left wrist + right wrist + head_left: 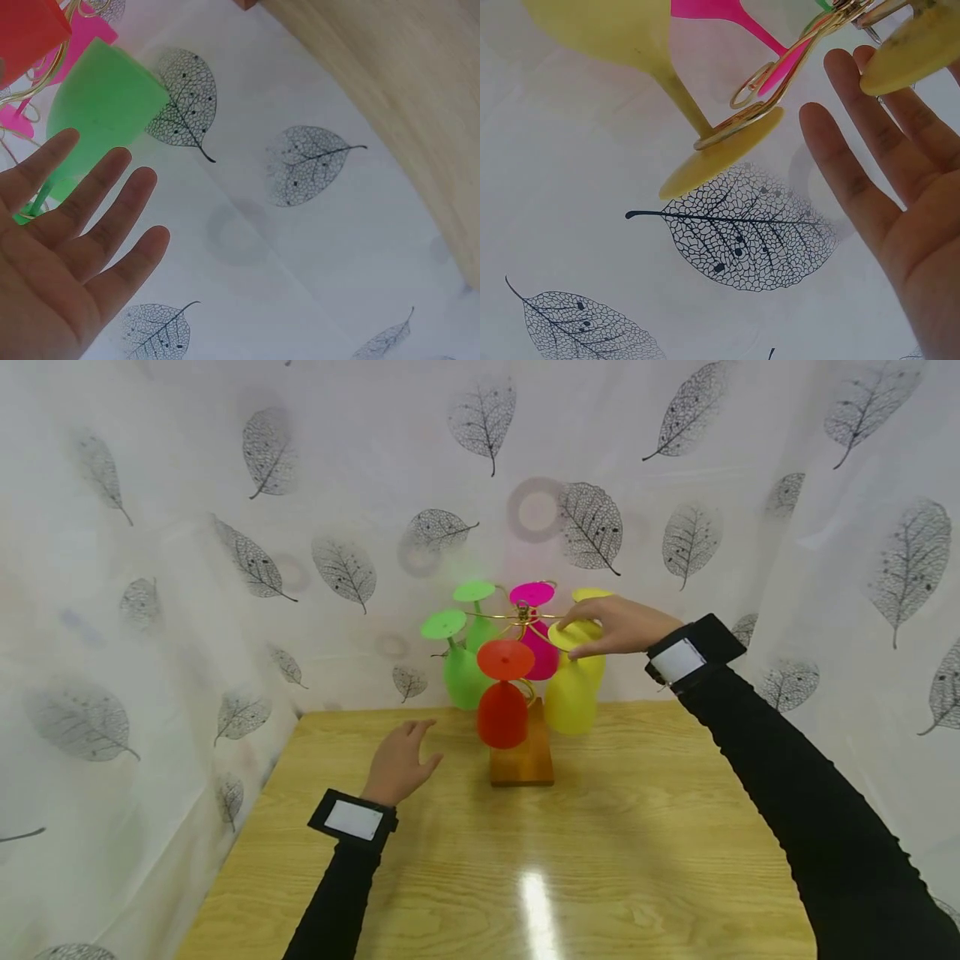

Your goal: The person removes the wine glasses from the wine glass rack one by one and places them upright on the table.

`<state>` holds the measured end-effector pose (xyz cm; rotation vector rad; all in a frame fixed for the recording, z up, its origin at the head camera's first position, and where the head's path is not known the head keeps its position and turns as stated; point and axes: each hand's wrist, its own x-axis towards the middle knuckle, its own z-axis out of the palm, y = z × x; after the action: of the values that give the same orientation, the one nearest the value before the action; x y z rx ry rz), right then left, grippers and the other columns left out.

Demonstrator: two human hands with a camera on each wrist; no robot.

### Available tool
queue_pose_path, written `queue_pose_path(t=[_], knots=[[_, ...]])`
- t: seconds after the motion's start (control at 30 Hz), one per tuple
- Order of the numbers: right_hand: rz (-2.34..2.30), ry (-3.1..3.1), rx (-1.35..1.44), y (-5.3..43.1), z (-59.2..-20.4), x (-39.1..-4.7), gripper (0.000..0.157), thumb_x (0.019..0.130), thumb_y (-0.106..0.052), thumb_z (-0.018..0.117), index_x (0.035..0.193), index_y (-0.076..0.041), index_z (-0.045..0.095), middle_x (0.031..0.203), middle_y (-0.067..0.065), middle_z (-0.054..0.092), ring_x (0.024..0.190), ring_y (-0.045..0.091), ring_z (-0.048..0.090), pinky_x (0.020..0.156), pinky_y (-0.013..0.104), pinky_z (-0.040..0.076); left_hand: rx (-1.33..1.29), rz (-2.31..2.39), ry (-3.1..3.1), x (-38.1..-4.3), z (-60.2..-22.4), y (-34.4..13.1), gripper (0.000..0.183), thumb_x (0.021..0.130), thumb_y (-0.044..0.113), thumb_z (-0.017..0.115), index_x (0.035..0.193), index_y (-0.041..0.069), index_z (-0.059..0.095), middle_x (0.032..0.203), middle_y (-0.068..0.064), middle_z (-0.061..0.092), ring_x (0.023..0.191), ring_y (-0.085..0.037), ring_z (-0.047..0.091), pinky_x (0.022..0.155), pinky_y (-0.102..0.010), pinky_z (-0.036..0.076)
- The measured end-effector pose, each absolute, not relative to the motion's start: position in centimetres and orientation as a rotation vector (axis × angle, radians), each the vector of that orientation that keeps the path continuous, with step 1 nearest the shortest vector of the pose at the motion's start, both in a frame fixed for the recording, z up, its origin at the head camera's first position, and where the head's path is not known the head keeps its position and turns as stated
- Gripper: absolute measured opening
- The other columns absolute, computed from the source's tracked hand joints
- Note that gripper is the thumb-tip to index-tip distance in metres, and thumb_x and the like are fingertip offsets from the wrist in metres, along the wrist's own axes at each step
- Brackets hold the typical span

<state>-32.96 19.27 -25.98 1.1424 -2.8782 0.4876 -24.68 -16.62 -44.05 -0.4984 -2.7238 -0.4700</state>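
Note:
Several coloured plastic wine glasses hang upside down from a gold wire rack [522, 615] on a wooden base [521, 766]. My right hand [621, 625] is at the feet of two yellow glasses [570, 703] on the rack's right side. In the right wrist view, its fingers [855, 165] are extended beside a yellow foot [915, 54], without a visible pinch. A red glass [503, 717] hangs in front, a pink one [545, 653] behind, green ones [463, 678] to the left. My left hand [397, 767] hovers empty over the table, left of the rack, fingers spread.
The light wood table [645, 827] runs beneath the rack, its back edge close behind the base. A white curtain with leaf prints [360, 468] surrounds the table at the back and sides.

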Motion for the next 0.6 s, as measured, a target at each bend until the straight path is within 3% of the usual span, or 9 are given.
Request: queue_pose_path(t=[0.23, 0.6], knots=[[0.454, -2.886, 1.159, 18.59, -25.92, -33.41, 0.048, 0.077, -0.032, 0.076, 0.118, -0.010, 0.064, 0.120, 0.009, 0.063, 0.112, 0.028, 0.053, 0.101, 0.047, 0.043, -0.492, -0.456, -2.711, -24.36, -43.55, -16.76, 0.052, 0.082, 0.029, 0.070, 0.128, 0.008, 0.056, 0.114, -0.016, 0.063, 0.102, -0.032, 0.062, 0.085, -0.045, 0.052], [0.490, -2.911, 1.115, 19.21, -26.02, -33.76, 0.051, 0.079, -0.037, 0.074, 0.120, -0.010, 0.063, 0.127, 0.012, 0.060, 0.128, 0.036, 0.044, 0.107, 0.053, 0.036, -0.491, -0.426, -2.715, -24.62, -43.80, -16.90, 0.052, 0.083, 0.030, 0.070, 0.128, 0.008, 0.056, 0.115, -0.017, 0.062, 0.103, -0.032, 0.062, 0.087, -0.045, 0.052]])
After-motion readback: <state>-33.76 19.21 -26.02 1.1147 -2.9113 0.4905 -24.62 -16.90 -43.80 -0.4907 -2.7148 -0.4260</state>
